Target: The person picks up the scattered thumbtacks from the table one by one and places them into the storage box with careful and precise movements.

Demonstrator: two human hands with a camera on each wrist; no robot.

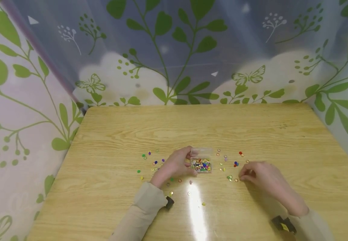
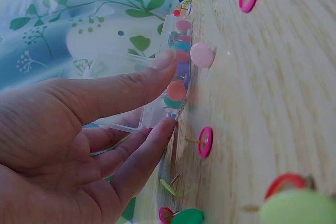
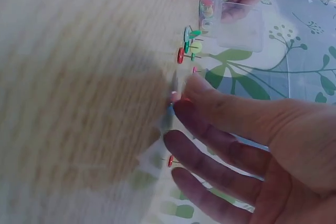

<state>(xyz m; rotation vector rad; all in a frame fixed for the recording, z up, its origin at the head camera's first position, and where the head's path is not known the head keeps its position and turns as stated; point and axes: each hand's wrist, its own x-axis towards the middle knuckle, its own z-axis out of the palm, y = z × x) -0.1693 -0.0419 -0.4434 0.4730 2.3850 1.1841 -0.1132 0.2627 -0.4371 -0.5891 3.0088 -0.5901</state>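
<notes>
Clear plastic forms the small box [image 1: 204, 172] near the middle of the wood-grain counter [image 1: 161, 127], filled with multicoloured thumbtacks [image 1: 204, 165], its lid [image 1: 202, 153] swung open on the far side. The left hand [image 1: 175, 164] curves round the box's left end, thumb at the near corner, its fingers grasping it. Well to the right, the right hand [image 1: 265, 175] is lowered to the counter, thumb and index tips close together at a pink thumbtack [image 3: 175, 96]; whether they pinch it I cannot tell. Loose tacks lie scattered on both sides of the box, among them a green one [image 1: 139, 171] at far left and a yellow one [image 1: 203, 204] nearer the person. Leaf-printed fabric [image 1: 192, 33] hangs behind.
</notes>
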